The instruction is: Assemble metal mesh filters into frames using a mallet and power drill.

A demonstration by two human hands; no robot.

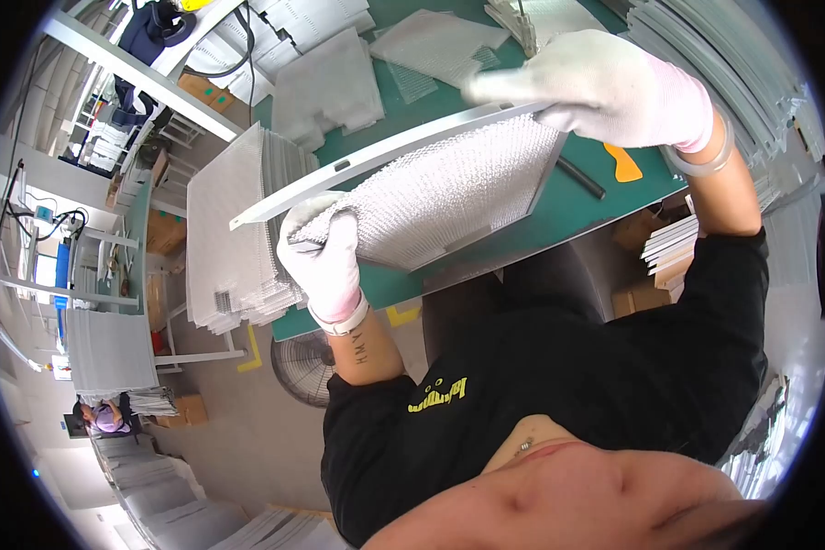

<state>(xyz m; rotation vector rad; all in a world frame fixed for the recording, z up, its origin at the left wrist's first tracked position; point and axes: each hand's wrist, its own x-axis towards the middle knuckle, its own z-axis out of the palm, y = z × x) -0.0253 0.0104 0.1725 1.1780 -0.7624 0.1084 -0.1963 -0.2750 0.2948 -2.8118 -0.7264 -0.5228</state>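
Note:
Both my hands wear white work gloves. Between them, tilted above the green table, is a silvery mesh filter panel (458, 192) with a pale flat frame strip along its upper edge. My left hand (325, 261) is closed round the panel's left end, the thumb on the mesh side. At the upper right corner my right hand (605, 92) grips the frame, with a finger stretched along the top edge. The panel's far face is hidden. Just beyond its right end, a black rod (581, 179) and an orange scraper (624, 163) lie on the table.
The green table (385, 286) bears a tall stack of mesh sheets (234, 211) at the left and loose mesh sheets (328, 84) at the back. Long pale frame strips (724, 73) are piled at the right. A floor fan (301, 371) stands below the table's left edge.

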